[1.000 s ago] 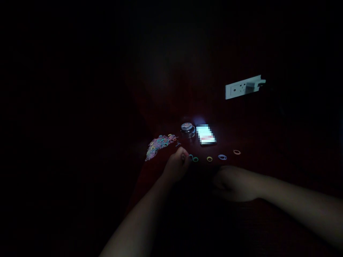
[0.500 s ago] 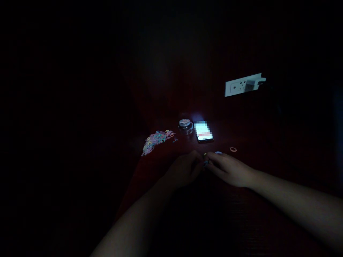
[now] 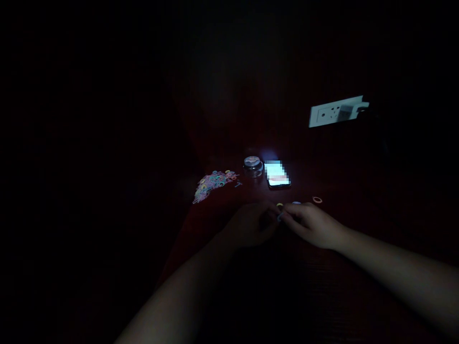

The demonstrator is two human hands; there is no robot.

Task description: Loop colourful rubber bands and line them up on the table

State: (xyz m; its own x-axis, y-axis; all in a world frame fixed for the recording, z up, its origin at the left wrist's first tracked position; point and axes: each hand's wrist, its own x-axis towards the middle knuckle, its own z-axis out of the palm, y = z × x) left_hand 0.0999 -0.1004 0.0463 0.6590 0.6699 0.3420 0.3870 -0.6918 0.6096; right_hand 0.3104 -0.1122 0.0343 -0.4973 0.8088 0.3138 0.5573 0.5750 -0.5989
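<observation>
Two hands meet low over a dark reddish bench (image 3: pixel 201 220), with one small bluish band (image 3: pixel 280 217) between their fingertips. The right hand (image 3: pixel 288 210) pinches that band between thumb and forefinger; the left hand (image 3: pixel 276 217) comes up to it from the other side, its fingers curled, but it lies in shadow and I cannot tell whether it grips the band too. Just beyond the fingertips lie three loose spots of colour: one yellow ring (image 3: pixel 279 205), one blue ring (image 3: pixel 296 203) partly hidden behind the right hand, and, apart to the right, one orange ring (image 3: pixel 317 199). Farther left is one heap of multicoloured bands (image 3: pixel 213 184), too many to count, with a few stray pieces (image 3: pixel 238 183) beside its right end. Behind the hands stand one lidded clear jar (image 3: pixel 253 167) and, just beside it, one lit phone (image 3: pixel 277 173). One white socket panel (image 3: pixel 328 113) shows at upper right.
</observation>
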